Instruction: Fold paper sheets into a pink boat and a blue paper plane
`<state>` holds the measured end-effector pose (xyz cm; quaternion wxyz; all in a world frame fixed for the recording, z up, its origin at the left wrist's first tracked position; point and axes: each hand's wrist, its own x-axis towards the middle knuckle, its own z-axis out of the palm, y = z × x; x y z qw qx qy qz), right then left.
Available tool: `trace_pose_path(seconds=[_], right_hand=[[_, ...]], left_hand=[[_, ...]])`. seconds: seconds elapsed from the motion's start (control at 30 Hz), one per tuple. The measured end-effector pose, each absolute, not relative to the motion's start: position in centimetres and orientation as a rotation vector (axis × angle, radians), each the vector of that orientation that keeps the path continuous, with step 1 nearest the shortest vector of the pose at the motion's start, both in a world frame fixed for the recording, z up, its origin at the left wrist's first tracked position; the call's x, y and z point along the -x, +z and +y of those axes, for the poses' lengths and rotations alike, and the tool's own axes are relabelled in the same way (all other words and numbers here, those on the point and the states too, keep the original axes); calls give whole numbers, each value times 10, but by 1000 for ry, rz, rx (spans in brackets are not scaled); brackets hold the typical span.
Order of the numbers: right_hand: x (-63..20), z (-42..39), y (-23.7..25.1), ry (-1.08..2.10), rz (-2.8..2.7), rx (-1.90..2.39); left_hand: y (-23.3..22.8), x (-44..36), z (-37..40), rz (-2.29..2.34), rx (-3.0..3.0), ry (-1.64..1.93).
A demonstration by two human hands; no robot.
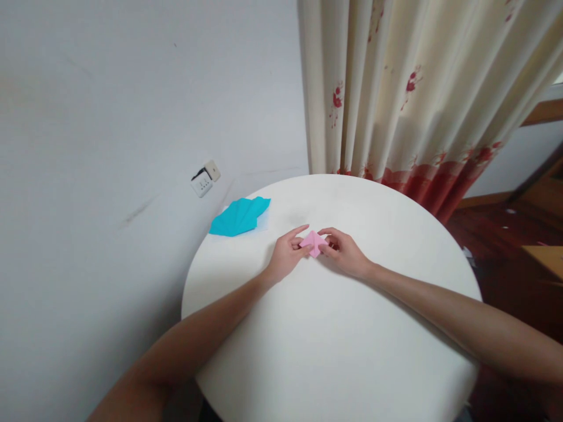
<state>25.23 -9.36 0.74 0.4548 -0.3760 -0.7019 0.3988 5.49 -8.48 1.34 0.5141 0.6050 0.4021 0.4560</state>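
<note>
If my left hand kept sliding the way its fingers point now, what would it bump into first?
The left hand points right, across the pink folded paper its fingers already touch. Just beyond is the right hand, probably the first thing met.

Both forearms reach forward — left hand [287, 253] and right hand [345, 252] meet, fingertips seemingly pinched.

Both hands, L [288, 253] & R [345, 252], pinch pink folded paper [314, 242] on white round table [334, 351].
</note>
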Motion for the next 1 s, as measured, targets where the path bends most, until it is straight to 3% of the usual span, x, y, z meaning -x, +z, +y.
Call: trace_pose_path(seconds=[1.0], right_hand=[[-254,-91,8,1143,-1746,907]], left_hand=[[16,-56,-89,1025,-1436,859]])
